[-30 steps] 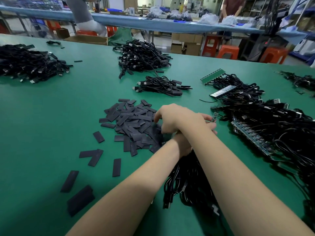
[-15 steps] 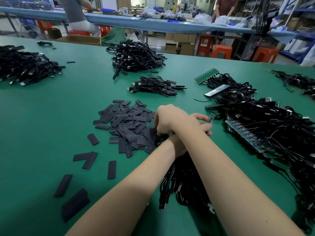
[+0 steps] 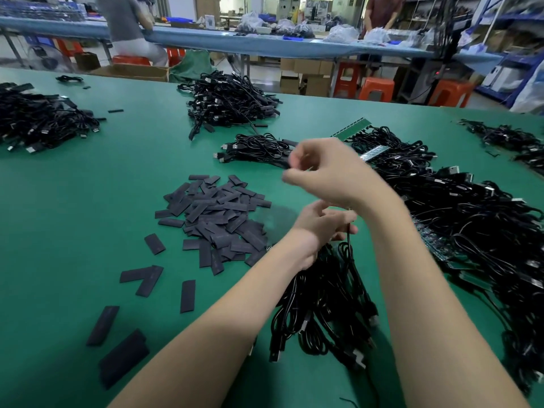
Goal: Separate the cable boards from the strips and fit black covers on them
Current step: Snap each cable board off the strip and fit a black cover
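A heap of flat black covers [image 3: 212, 213] lies on the green table [image 3: 73, 216], with loose ones scattered toward me. My left hand [image 3: 321, 228] grips the top of a bundle of black cables [image 3: 323, 290] that trails toward me. My right hand [image 3: 323, 172] is raised above it and blurred by motion. Its fingers are curled, and I cannot tell whether they hold anything. A green strip of cable boards [image 3: 432, 240] lies to the right under a large tangle of cables [image 3: 471, 225].
A small coiled cable bundle [image 3: 259, 148] lies beyond my right hand, with a bare green strip [image 3: 351, 128] behind it. Bigger cable piles sit at the far centre [image 3: 229, 101] and far left [image 3: 38, 119]. People work at a bench behind the table.
My right hand has lifted from the edge of the cover heap and moved up and away from me. My left hand, hidden beneath it before, now shows gripping the cables.
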